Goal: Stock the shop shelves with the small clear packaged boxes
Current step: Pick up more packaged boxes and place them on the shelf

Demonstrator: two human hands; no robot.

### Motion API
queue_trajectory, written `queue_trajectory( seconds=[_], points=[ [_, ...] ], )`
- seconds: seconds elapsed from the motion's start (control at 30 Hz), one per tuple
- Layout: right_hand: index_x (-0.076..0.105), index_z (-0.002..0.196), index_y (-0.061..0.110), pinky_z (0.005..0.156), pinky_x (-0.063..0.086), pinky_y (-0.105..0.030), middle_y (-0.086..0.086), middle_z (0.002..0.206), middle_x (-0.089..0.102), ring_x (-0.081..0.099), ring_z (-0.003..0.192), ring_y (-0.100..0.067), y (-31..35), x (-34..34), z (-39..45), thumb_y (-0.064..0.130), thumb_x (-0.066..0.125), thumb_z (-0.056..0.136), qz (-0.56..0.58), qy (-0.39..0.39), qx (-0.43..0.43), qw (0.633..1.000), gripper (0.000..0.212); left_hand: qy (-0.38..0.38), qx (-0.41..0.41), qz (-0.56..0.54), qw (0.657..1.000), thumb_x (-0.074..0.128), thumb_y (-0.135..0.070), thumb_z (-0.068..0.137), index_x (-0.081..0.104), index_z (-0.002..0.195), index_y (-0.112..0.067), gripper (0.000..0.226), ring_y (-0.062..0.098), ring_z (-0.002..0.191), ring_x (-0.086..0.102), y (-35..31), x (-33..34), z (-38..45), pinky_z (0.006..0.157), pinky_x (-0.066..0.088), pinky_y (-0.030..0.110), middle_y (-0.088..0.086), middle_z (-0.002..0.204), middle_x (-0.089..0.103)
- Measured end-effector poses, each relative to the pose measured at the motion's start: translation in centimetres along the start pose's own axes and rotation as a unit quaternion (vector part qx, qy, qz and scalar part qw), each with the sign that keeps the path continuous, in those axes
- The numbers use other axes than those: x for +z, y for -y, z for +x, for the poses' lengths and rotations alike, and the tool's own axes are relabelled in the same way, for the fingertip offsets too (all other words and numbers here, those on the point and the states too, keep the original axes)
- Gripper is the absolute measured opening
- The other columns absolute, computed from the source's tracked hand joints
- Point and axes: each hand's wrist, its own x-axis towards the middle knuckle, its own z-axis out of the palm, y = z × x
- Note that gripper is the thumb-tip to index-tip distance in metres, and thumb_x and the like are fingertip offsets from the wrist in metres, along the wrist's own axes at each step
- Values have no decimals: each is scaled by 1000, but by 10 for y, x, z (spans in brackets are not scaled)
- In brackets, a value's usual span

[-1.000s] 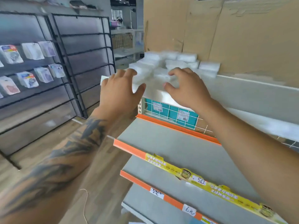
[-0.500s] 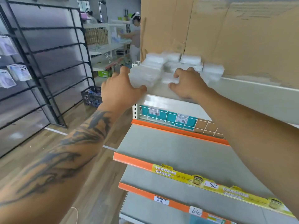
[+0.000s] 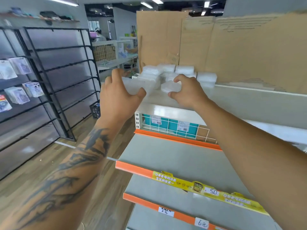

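A wall of brown cardboard [image 3: 224,47] stands along the back of the top shelf [image 3: 240,103] of a cream shelving unit, whose lower shelves [image 3: 174,156] carry orange price strips [image 3: 176,140] and a yellow advertising strip [image 3: 207,191]. To the left stands a black wire display rack [image 3: 54,77] with a few packets hanging on it (blurred, contents unreadable). Under the top shelf, teal boxes [image 3: 167,125] sit behind a white wire grid.

A cluster of small clear boxes [image 3: 167,70] sits at the left end of the top shelf, against the cardboard, some stacked on others. The left hand [image 3: 119,95] grips a larger clear box [image 3: 137,85] at the shelf's left corner, fingers curled over its far side and thumb pressed on its near edge. The right hand [image 3: 187,92] holds a smaller clear box [image 3: 171,87] just beside it, curled fingers on top, thumb at its front.
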Motion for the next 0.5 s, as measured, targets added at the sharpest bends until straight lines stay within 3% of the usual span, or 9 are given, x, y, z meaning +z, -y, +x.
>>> queue_trajectory(
  seconds=[0.13,0.27,0.37,0.5],
  points=[
    [55,136,25,85,38,-24,-10,132,47,55,103,-23,-11,-37,-57,41,76,88,34,-44,-12,998,55,-17,27,-23,999,60,-56,84,48,139,-17,68,32,120,48,-45,-5,-42,104,39,45,6,134,60],
    [60,129,27,83,35,-19,-5,120,52,59,106,-20,-47,-84,-132,39,79,84,55,-94,-14,994,51,36,68,-35,996,50,-64,82,59,135,-21,69,31,118,53,-97,6,-99,100,39,38,5,130,64],
    [63,125,28,87,40,-19,-2,117,54,60,105,-14,-86,-121,-200,33,81,82,76,-133,5,988,47,82,96,-66,990,51,-68,78,61,133,-21,73,29,119,53,-135,20,-147,100,40,35,4,130,61],
    [65,118,28,91,47,-21,-1,115,55,57,92,0,-140,-166,-296,30,85,78,95,-210,57,971,45,131,141,-108,975,62,-65,78,61,132,-20,70,28,122,54,-182,43,-214,105,45,41,5,130,60]
  ],
)
